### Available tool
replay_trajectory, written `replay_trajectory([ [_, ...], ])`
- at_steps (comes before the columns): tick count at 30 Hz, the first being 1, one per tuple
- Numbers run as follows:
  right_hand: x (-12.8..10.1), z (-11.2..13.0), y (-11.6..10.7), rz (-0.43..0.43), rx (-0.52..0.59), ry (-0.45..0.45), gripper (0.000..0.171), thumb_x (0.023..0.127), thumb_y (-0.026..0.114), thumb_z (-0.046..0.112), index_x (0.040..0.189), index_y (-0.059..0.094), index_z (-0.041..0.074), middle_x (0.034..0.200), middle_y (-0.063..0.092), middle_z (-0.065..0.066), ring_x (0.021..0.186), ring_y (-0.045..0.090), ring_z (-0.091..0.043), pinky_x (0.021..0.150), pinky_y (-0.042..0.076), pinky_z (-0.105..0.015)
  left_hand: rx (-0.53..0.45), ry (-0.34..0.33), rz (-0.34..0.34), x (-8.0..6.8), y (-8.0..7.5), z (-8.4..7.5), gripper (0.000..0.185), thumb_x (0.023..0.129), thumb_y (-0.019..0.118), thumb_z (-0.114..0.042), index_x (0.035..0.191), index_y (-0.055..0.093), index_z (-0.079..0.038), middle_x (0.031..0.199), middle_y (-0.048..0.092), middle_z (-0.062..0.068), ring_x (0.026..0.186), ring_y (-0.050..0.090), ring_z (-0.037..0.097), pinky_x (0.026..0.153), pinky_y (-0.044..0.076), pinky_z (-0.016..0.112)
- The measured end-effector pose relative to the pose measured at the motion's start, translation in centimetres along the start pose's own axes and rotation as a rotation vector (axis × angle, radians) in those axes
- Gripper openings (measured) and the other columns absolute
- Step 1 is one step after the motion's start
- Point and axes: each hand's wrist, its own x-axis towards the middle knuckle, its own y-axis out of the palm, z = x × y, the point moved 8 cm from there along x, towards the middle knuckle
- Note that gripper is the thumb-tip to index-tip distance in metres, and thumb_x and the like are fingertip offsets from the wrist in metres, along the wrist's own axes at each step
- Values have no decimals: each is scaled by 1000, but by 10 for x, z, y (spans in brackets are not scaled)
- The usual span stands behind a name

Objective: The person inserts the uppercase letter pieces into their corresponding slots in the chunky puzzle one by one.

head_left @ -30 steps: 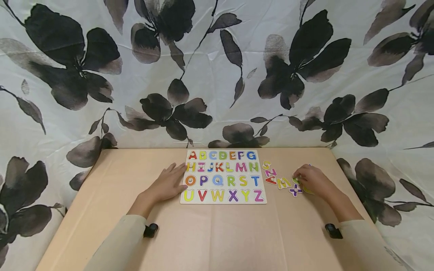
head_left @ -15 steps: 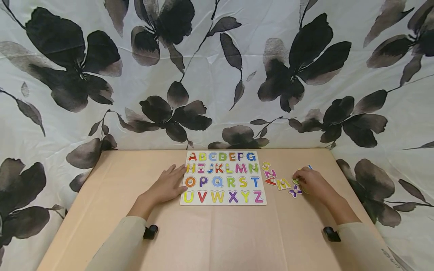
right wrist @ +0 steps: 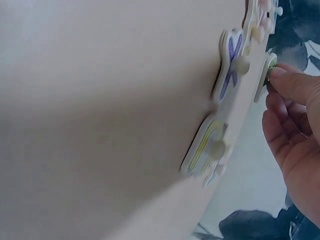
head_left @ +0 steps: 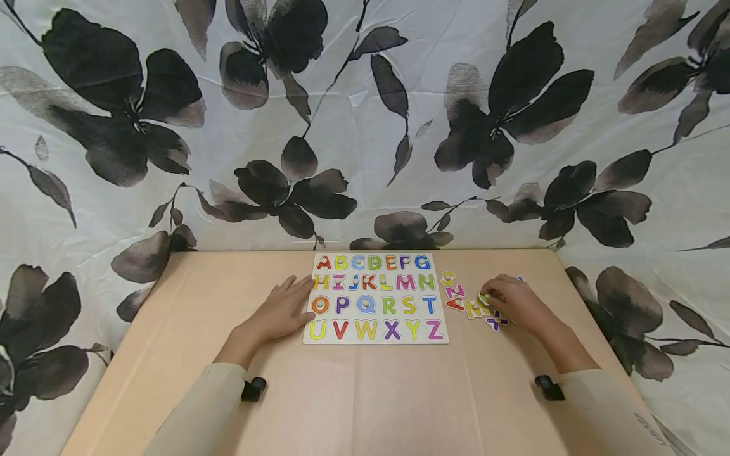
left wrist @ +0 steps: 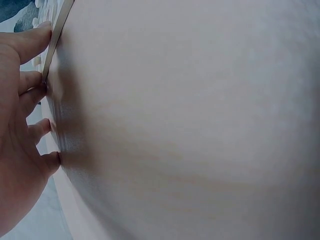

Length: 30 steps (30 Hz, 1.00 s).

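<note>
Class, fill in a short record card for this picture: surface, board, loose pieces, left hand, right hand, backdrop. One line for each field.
surface: tan table
board: alphabet board, A to Z in four rows
loose pieces: letters to the right of the board, among them a purple X and a yellow M
left hand: left hand flat on the table, fingertips at the board's left edge
right hand: right hand pinches the peg of a green piece
backdrop: floral cloth

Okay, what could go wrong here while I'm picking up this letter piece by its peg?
The right hand pinches a green piece only by its small peg, so it might slip. The loose letters lie crowded together, so the wrist could knock the purple X. The left hand only touches the board at its edge, so it may slide.
</note>
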Motion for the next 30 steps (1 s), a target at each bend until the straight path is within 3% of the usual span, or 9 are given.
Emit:
replay_trajectory([
  [16, 23, 48, 21, 21, 107, 63, 11, 92, 78, 13, 101, 72, 12, 90, 64, 1, 82, 57, -15, 67, 52, -23, -7, 2, 0, -1, 1, 3, 80, 96, 68, -37, 162, 33, -7, 169, 30, 12, 157, 17, 47, 122, 16, 73],
  [30, 43, 91, 50, 56, 181, 80, 12, 92, 80, 21, 97, 71, 13, 82, 61, 2, 81, 55, -15, 70, 49, -24, -10, 18, 0, -2, 1, 2, 80, 96, 68, -38, 161, 33, -6, 169, 31, 12, 157, 19, 47, 122, 17, 72],
])
